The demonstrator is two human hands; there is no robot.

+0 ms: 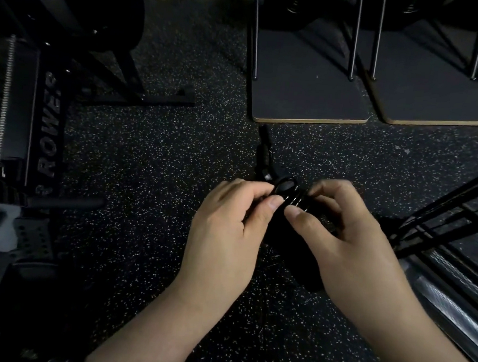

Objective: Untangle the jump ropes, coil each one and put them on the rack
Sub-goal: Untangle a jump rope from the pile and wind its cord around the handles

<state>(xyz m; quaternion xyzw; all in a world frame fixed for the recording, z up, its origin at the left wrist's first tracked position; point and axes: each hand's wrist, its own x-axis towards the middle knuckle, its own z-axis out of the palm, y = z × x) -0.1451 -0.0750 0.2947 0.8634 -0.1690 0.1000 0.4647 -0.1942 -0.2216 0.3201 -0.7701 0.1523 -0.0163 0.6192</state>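
Note:
A black jump rope (pixel 287 195) is wound into a tight bundle between my two hands, low in the middle of the view. My left hand (pixel 229 225) pinches its left side with thumb and curled fingers. My right hand (pixel 344 230) grips the right side, thumb pressed on the coils. Black handles (pixel 264 151) of the rope stick out beyond the bundle, lying on the speckled rubber floor (pixel 154 158). The lower part of the bundle is lost in shadow under my hands.
A rowing machine (pixel 46 127) stands at the left. Two dark boards with metal legs (pixel 308 98) sit at the back right. A black metal frame (pixel 442 212) and a ribbed rail (pixel 450 303) run along the right.

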